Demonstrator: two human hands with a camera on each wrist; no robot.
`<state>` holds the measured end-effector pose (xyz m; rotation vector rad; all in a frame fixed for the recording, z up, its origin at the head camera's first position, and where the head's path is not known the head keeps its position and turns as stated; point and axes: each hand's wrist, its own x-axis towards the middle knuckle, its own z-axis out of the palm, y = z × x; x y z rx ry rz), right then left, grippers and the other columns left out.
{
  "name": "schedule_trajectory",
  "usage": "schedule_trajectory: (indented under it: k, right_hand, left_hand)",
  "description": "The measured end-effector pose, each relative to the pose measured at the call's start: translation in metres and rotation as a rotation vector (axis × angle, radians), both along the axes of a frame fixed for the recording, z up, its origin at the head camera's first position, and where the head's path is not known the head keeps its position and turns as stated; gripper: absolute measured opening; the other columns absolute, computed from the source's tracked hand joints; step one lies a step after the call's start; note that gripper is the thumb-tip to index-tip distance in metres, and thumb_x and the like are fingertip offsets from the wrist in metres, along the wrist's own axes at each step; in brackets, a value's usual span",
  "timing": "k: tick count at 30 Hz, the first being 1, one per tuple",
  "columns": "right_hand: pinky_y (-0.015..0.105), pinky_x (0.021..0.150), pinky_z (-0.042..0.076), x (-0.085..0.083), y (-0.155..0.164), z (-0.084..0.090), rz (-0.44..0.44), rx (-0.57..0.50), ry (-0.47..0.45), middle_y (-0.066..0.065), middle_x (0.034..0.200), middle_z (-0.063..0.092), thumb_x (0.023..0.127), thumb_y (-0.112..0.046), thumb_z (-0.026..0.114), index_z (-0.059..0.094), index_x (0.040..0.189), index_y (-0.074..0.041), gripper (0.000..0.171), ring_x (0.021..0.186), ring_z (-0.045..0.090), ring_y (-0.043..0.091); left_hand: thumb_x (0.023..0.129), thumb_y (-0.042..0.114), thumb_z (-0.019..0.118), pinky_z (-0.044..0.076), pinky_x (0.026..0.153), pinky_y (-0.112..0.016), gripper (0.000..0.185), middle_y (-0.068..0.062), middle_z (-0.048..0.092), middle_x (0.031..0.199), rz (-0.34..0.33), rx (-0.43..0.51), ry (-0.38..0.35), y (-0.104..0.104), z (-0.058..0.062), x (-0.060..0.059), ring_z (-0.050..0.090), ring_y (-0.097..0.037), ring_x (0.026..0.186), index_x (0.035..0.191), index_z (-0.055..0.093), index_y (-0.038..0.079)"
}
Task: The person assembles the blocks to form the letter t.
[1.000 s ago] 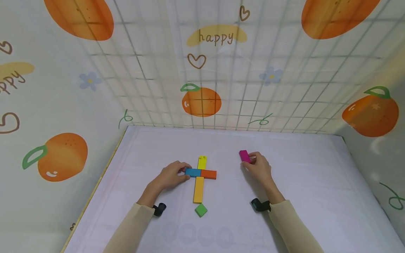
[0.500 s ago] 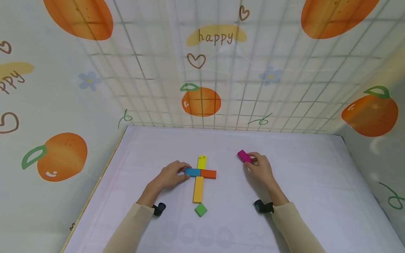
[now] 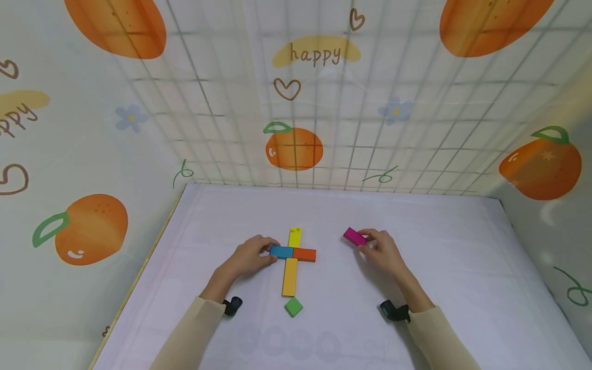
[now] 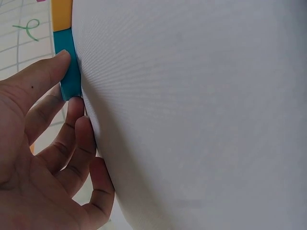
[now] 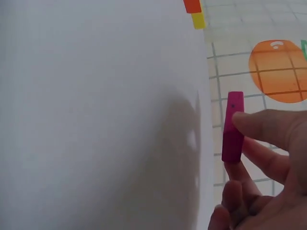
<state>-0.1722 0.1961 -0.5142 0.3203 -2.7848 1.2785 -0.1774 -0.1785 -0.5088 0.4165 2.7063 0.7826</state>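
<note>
My left hand (image 3: 252, 255) pinches the outer end of a blue block (image 3: 281, 252) lying on the table; in the left wrist view the thumb lies across this block (image 4: 70, 72). Against its right end sits an orange-red block (image 3: 304, 255). A bright yellow block (image 3: 295, 238) is behind that pair, and a longer amber block (image 3: 290, 277) extends in front, making a cross. Just off the amber block's front end lies a green square block (image 3: 293, 307). Right of the cross, my right hand (image 3: 381, 250) holds a magenta block (image 3: 354, 237) between thumb and fingers, raised off the table.
A white cloth covers the table (image 3: 439, 257). Behind it hangs a curtain (image 3: 296, 108) printed with oranges and a grid, and more of that cloth forms the sides. A black wrist camera (image 3: 393, 310) sits on the right wrist, another (image 3: 233, 306) on the left.
My right hand has shifted slightly toward the front and turned the magenta block from nearly upright to slanting left. The left hand and the blocks on the table have stayed put.
</note>
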Motion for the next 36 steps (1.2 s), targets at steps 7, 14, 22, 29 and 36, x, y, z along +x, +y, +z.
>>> schedule_trajectory:
  k: [7,14,22,29,36]
  right_hand:
    - [0.034,0.064,0.037,0.012,0.0,0.007,0.079,-0.011,0.02,0.006,0.091,0.061,0.078,-0.005,0.071,0.063,0.112,-0.01,0.036,0.081,0.044,0.026]
    - [0.037,0.07,0.037,0.029,-0.004,0.018,0.174,-0.018,0.025,0.002,0.096,0.058,0.079,-0.007,0.07,0.061,0.115,-0.014,0.038,0.088,0.047,0.029]
    - [0.038,0.072,0.038,0.043,-0.012,0.026,0.235,0.011,0.005,-0.003,0.094,0.054,0.081,-0.009,0.069,0.061,0.116,-0.019,0.038,0.09,0.048,0.024]
    - [0.038,0.075,0.038,0.051,-0.018,0.029,0.287,0.021,-0.015,-0.004,0.095,0.053,0.08,-0.009,0.069,0.061,0.115,-0.021,0.038,0.093,0.05,0.026]
    - [0.037,0.075,0.035,0.06,-0.025,0.027,0.335,0.023,-0.016,-0.007,0.095,0.053,0.08,-0.011,0.07,0.06,0.116,-0.024,0.04,0.091,0.048,0.021]
  left_hand:
    - [0.082,0.034,0.069,0.041,0.075,-0.032,0.033,0.005,0.052,0.091,-0.001,0.003,-0.003,0.0,0.0,0.001,0.047,-0.015,0.086,0.114,0.061,0.031]
    - [0.082,0.036,0.069,0.041,0.074,-0.032,0.034,0.005,0.052,0.091,-0.004,-0.001,-0.003,0.0,0.0,0.001,0.047,-0.015,0.086,0.115,0.06,0.031]
    - [0.082,0.035,0.069,0.042,0.076,-0.032,0.033,0.006,0.051,0.09,-0.003,0.001,-0.003,0.0,-0.001,0.001,0.047,-0.015,0.087,0.114,0.06,0.031]
    - [0.082,0.036,0.069,0.041,0.075,-0.031,0.033,0.007,0.051,0.09,0.0,-0.002,-0.003,0.0,-0.002,0.001,0.047,-0.014,0.087,0.114,0.06,0.032]
    - [0.082,0.035,0.069,0.041,0.074,-0.031,0.033,0.007,0.052,0.09,-0.005,-0.001,0.001,0.0,-0.001,0.0,0.046,-0.015,0.086,0.114,0.06,0.032]
